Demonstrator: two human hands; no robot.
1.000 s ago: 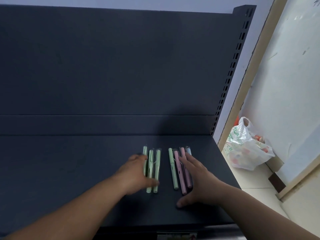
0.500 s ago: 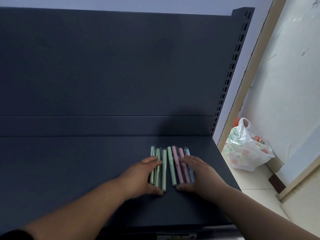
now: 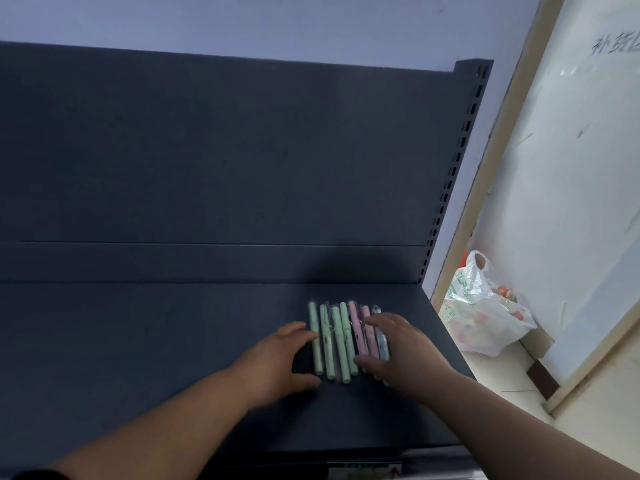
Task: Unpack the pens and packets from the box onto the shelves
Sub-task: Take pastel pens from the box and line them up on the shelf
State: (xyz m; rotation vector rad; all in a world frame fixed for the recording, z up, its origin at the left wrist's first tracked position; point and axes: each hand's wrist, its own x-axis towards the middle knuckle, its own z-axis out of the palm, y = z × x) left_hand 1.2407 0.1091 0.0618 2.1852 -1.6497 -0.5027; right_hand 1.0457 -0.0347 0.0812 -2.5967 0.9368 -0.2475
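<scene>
Two forearms: the left forearm [image 3: 156, 427] comes in from the near left and the right forearm [image 3: 519, 427] from the near right, both bare, both over the dark shelf [image 3: 138, 341].
Label strip [image 3: 363, 472]: on the near front edge of the shelf; the print is too blurred to read.
Left hand [image 3: 280, 362]: rests on the shelf at the left side of the row of pens [image 3: 341, 341]. Its fingers [image 3: 299, 330] are loosely curved and a little apart, touching the leftmost green pen and clamped on nothing; the thumb lies near that pen's near end.
Right hand [image 3: 401, 348]: lies palm down over the right part of the row. Its fingers are straight and spread across the pink and pale blue pens, with the thumb at the near ends of the middle pens.
Pens: seven, side by side and touching, on the right part of the shelf between the two hands, pointing near to far. From the left: four green, two pink, one pale blue, each in a clear wrapper.
Back panel [image 3: 207, 150]: dark, upright behind the shelf.
Post [image 3: 450, 174]: slotted, at the panel's right edge.
Bag [image 3: 481, 306]: white plastic with green print, on the floor [image 3: 502, 375] right of the shelf.
Board [image 3: 571, 168]: white, framed, leaning behind the bag.
Wall [image 3: 277, 22]: pale, farthest.
</scene>
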